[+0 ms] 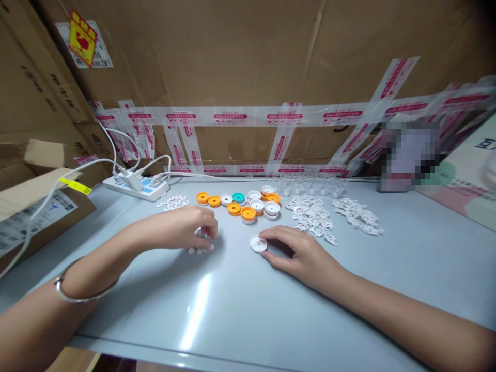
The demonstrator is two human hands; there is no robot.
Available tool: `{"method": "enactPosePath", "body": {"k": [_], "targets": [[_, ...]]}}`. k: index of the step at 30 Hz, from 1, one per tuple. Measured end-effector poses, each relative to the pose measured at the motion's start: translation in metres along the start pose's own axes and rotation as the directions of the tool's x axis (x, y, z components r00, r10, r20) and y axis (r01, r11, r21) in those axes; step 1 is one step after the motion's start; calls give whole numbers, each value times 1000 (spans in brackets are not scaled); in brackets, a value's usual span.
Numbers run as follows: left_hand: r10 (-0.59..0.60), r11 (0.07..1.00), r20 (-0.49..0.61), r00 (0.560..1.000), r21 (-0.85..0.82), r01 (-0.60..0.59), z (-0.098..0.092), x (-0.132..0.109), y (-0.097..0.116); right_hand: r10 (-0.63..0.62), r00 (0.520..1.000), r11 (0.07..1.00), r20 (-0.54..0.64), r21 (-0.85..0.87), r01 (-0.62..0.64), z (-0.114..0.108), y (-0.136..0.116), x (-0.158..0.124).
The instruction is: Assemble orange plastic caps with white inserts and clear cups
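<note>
My left hand [185, 227] rests on the grey table [240, 310] with its fingers curled over several tiny white plastic pieces [199, 250]; what the fingertips pinch is too small to name. My right hand [300, 254] lies to the right, thumb and forefinger closed on a white round cap [258, 243] that sits on the table. Just beyond both hands is a cluster of orange, white and one teal round caps [248, 204].
White gear-like parts [312, 217] and a second pile [358, 216] lie at the right, clear small cups [306, 185] behind them. A power strip [135, 186] with cables sits at the back left. Cardboard boxes [34, 206] wall the left and back.
</note>
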State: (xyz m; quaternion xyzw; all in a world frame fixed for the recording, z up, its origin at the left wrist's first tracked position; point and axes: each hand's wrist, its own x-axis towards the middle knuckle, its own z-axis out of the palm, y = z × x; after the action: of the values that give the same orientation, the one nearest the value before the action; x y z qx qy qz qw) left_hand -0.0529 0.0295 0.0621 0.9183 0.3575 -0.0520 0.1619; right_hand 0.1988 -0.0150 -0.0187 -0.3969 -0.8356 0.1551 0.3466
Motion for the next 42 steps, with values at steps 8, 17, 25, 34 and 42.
{"method": "enactPosePath", "body": {"k": [8, 17, 25, 34, 42], "targets": [[-18, 1000, 3, 1000, -1, 18, 11, 5, 6, 30, 1000, 999, 7, 31, -30, -2, 0, -2], [49, 994, -170, 984, 107, -31, 28, 13, 13, -95, 980, 995, -173, 15, 99, -12, -4, -3], [189, 947, -648, 738, -79, -312, 61, 29, 44, -80, 982, 985, -173, 137, 104, -5, -11, -1], [154, 963, -634, 758, -76, -259, 67, 36, 38, -24, 993, 992, -114, 119, 37, -9, -2, 1], [185, 974, -527, 829, -16, -228, 76, 36, 29, -84, 996, 996, -36, -41, 82, -8, 6, 2]]}}
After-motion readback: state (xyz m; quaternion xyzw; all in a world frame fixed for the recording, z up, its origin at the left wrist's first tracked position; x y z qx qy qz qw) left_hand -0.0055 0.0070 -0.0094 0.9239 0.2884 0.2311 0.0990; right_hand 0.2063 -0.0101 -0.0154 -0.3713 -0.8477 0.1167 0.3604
